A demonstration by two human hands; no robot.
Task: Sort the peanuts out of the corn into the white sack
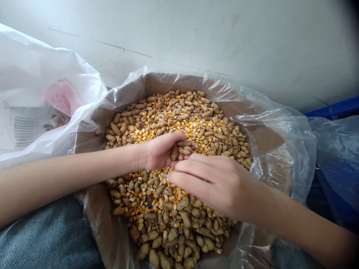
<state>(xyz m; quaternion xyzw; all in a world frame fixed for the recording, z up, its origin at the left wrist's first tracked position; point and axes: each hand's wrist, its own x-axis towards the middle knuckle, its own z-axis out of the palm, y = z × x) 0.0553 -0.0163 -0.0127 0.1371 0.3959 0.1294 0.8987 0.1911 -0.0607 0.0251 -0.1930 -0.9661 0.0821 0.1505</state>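
Observation:
A cardboard box (pixel 168 84) lined with a clear plastic bag (pixel 269 138) is filled with a mix of peanuts in the shell and yellow corn kernels (pixel 157 209). My left hand (pixel 162 151) reaches in from the left, cupped around several peanuts above the mix. My right hand (pixel 213 183) comes from the right, with its fingers curled together on the mix, just below my left hand. Whatever lies under those fingers is hidden.
A white plastic bag (pixel 36 93) with pink print and a barcode lies to the left of the box, with a few peanuts showing by it. Blue plastic (pixel 336 164) and a blue rim lie at the right. A white wall stands behind, and my grey-blue trouser leg (pixel 47 239) is below.

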